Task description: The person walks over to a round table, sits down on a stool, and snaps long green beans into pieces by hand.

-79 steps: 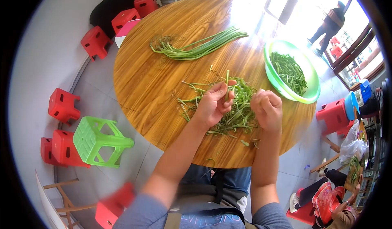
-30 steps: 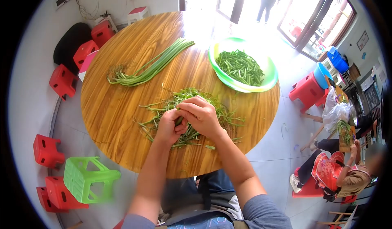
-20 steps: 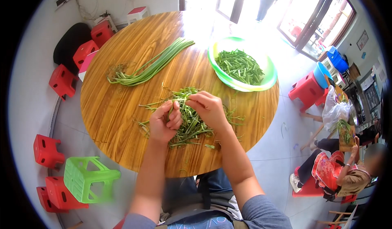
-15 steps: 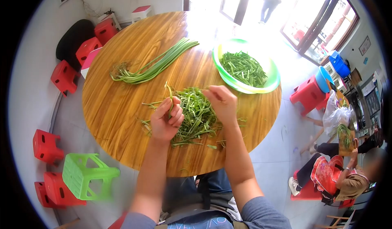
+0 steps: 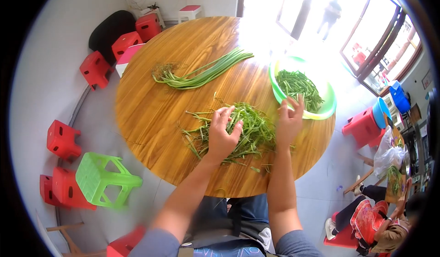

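Note:
My left hand (image 5: 222, 135) is over the left part of a pile of green trimmings (image 5: 256, 126), its thumb and fingers apart, with nothing seen between them. At the near rim of the green and white basin (image 5: 331, 102) is my right hand (image 5: 289, 121), slightly blurred, fingers parted and nothing visible in them. Cut green stem pieces (image 5: 300, 87) lie inside the basin. Farther back on the left, a bundle of long green stalks (image 5: 208, 73) with stringy root ends rests on the table, apart from both hands.
The round wooden table (image 5: 151, 115) fills the middle. Red stools (image 5: 64, 140) and a green stool (image 5: 98, 179) stand on the left floor. At right, a seated person (image 5: 385, 225) handles greens by a plastic bag (image 5: 389, 154). Another person (image 5: 330, 16) is beyond the doorway.
The thin green stem in my left hand is gone from it, and that hand has opened over the pile. My right hand has moved right to the basin's rim. The whole view has shifted.

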Demonstrator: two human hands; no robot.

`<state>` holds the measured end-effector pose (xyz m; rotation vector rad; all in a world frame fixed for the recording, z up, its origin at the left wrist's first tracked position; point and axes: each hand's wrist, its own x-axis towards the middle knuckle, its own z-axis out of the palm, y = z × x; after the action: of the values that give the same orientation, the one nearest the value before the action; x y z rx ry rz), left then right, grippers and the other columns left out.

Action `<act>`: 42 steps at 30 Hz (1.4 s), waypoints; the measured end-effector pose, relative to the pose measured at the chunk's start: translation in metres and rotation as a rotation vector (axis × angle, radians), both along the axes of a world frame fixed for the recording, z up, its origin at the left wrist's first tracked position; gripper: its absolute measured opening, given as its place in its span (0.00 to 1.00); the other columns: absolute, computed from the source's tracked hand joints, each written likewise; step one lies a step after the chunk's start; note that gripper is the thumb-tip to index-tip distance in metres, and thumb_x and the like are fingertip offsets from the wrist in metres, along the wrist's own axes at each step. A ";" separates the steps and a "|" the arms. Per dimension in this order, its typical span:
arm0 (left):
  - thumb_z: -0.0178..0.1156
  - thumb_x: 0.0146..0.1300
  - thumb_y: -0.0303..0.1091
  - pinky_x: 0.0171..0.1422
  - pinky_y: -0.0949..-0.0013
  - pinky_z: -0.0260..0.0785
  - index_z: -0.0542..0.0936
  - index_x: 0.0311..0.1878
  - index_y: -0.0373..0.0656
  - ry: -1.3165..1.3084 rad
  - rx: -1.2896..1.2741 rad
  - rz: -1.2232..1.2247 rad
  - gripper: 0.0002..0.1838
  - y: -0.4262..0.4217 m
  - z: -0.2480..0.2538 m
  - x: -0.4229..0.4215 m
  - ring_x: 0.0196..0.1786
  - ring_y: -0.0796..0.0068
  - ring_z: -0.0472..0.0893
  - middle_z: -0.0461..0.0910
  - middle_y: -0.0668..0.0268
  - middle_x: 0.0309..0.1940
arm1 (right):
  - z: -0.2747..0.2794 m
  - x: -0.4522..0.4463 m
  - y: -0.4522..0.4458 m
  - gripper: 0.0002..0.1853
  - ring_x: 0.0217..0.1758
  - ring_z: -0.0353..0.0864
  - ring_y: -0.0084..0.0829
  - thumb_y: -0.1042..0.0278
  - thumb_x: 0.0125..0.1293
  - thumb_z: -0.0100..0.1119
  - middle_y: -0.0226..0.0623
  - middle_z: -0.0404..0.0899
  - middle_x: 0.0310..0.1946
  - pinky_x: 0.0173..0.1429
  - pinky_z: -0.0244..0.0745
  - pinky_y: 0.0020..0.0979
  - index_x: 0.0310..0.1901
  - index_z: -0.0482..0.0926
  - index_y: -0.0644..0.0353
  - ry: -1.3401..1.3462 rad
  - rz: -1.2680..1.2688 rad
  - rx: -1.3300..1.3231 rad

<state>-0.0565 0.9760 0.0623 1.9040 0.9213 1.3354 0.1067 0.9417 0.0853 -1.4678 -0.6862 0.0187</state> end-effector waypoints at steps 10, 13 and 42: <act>0.55 0.60 0.31 0.46 0.69 0.68 0.76 0.47 0.35 0.082 -0.081 -0.071 0.14 0.011 0.027 -0.010 0.44 0.66 0.76 0.74 0.58 0.46 | -0.032 -0.019 0.016 0.11 0.26 0.76 0.25 0.72 0.62 0.55 0.38 0.77 0.30 0.30 0.72 0.26 0.46 0.76 0.63 -0.414 0.106 -0.081; 0.53 0.60 0.31 0.50 0.64 0.68 0.76 0.47 0.35 0.185 -0.015 -0.066 0.14 0.054 0.025 -0.003 0.48 0.59 0.76 0.76 0.54 0.46 | -0.031 -0.018 0.015 0.12 0.26 0.75 0.26 0.72 0.62 0.55 0.38 0.77 0.30 0.30 0.71 0.26 0.47 0.76 0.63 -0.418 0.092 -0.093; 0.53 0.62 0.40 0.54 0.56 0.67 0.78 0.43 0.41 1.245 0.044 0.219 0.14 0.207 -0.015 0.056 0.54 0.53 0.73 0.73 0.53 0.49 | -0.048 -0.009 0.022 0.10 0.25 0.76 0.32 0.68 0.63 0.55 0.42 0.77 0.29 0.32 0.72 0.31 0.44 0.76 0.64 -0.358 0.156 -0.074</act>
<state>-0.0003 1.1833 0.0469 2.6932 1.6776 0.0882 0.0976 0.9633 0.0374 -1.5004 -1.1005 -0.1016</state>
